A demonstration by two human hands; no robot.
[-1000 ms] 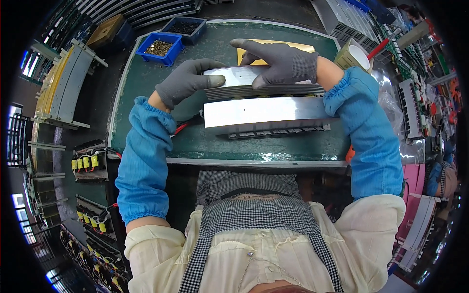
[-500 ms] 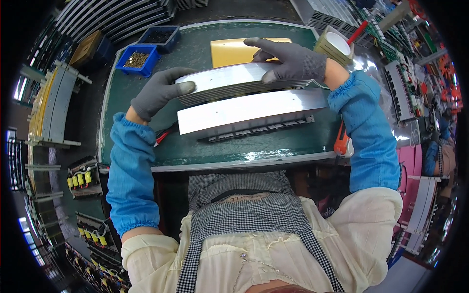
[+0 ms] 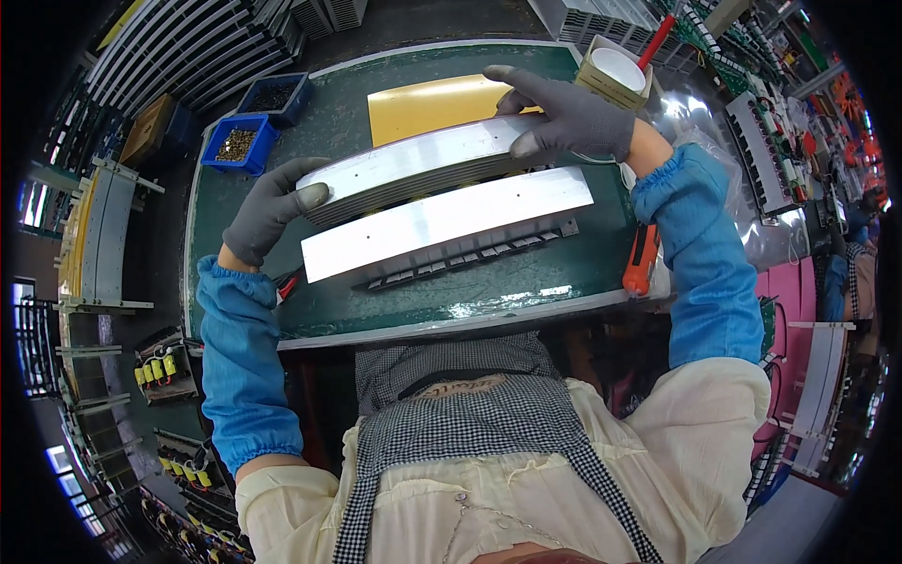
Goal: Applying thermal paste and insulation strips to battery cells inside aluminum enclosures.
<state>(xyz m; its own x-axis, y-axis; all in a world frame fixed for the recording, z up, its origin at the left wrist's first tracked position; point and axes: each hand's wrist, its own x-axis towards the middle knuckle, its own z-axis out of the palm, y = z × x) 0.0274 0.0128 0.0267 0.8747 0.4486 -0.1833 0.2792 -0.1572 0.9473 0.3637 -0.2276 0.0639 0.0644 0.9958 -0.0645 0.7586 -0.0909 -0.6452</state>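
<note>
Two long silvery finned heat sinks lie side by side on the green table. My left hand (image 3: 271, 211), in a grey glove, is closed round the left end of the far heat sink (image 3: 413, 157), thumb on its smooth face. Near its right end, my gloved right hand (image 3: 581, 115) grips it, thumb against the near side and index finger stretched out beyond. The near heat sink (image 3: 449, 219) is touched by neither hand. Along its near side runs a dark strip with a row of small parts (image 3: 462, 256).
A yellow sheet (image 3: 413, 101) lies behind the heat sinks. Blue bins, one with small brass-coloured pieces (image 3: 246, 132), stand at the far left. An orange cutter (image 3: 643, 263) lies at right, a red-handled tool (image 3: 287, 285) by my left sleeve. A white tub (image 3: 617, 73) stands far right.
The whole view has shifted, so the table appears farther left. My right hand has slid right along the far heat sink toward its end. My left hand keeps its hold.
</note>
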